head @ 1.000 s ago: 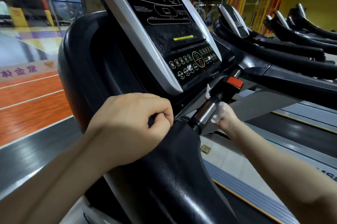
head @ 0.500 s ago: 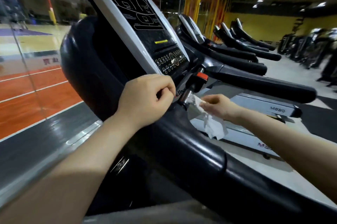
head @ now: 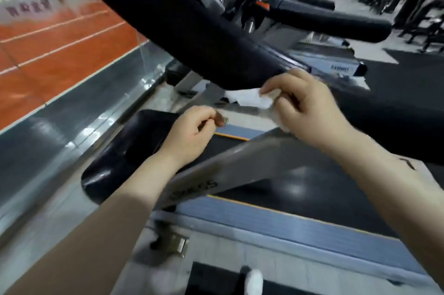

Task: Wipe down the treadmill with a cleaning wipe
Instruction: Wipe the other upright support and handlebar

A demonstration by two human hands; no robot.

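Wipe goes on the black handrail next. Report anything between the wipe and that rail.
Nothing visible. The right hand holds the white wipe just under the black handrail, and no object sits between them.

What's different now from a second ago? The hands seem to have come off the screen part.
The view has swung down from the console to the belt and frame. The left hand has let go of the black handrail and now hangs curled over the deck, holding nothing visible. The right hand has left the red-capped lever and dropped below the handrail's end. Unchanged: its grip on the white wipe.
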